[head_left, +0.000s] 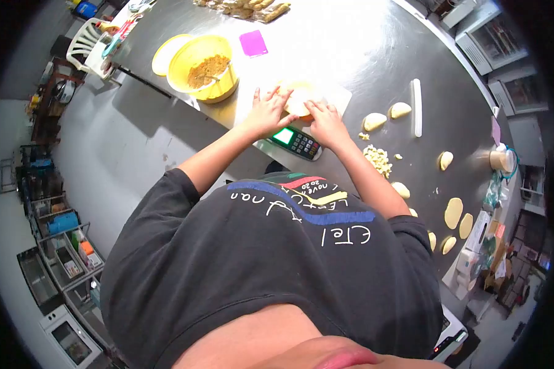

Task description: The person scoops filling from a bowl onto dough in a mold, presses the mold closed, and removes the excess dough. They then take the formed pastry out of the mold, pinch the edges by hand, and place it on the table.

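Observation:
A pale, flat round of dough [300, 97] lies on the white plate of a digital scale, just above its green-lit display and keypad [297, 141]. My left hand [269, 115] is palm down at the dough's left edge, fingers spread and thumb pointing right. At the right edge, my right hand [326, 122] has its bent fingertips on the dough. A bit of orange shows under the dough near those fingers; what it is I cannot make out. Left of my hands stands a yellow tub [194, 52] with a crumbly orange-brown filling [208, 71] and a spoon in it.
On the steel table [351, 43] are a magenta square [253, 43], a white rolling rod [417, 107], folded dough pieces [374, 121], a heap of dough bits [377, 161] and flat dough rounds [453, 213]. Bagged food [243, 8] lies at the far edge. A lidded jar [502, 160] stands right.

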